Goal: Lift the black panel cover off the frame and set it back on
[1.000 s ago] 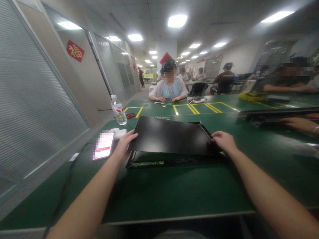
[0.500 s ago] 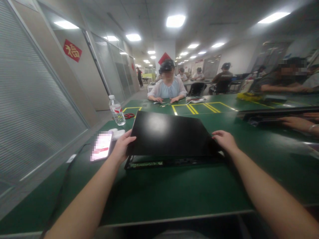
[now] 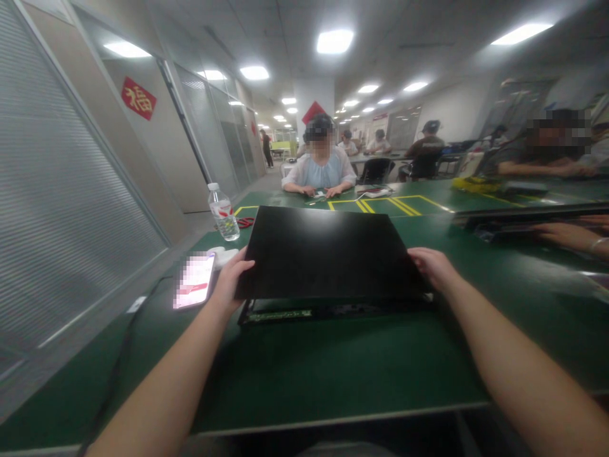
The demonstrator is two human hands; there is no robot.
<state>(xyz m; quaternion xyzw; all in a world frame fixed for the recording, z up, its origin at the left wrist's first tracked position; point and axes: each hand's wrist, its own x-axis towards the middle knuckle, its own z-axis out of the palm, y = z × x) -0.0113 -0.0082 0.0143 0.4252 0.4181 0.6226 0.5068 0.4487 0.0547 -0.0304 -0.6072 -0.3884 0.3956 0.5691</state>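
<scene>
A flat black panel (image 3: 328,252) is held up at a tilt above a black frame (image 3: 333,310) that lies on the green table (image 3: 333,374). My left hand (image 3: 228,282) grips the panel's left edge, fingers over the top. On the right edge, my right hand (image 3: 434,268) holds it the same way. The panel's far edge is raised higher than its near edge. The frame below shows a green strip along its front.
A lit phone (image 3: 194,289) and a white object (image 3: 223,255) lie left of the panel. A water bottle (image 3: 222,212) and red scissors (image 3: 246,221) stand further back. A person (image 3: 321,165) sits opposite; another person's hand (image 3: 573,235) rests by a black tray at right.
Both hands have lifted the panel's far edge, so it stands steeper and covers more of the table behind. The frame below has stayed in place.
</scene>
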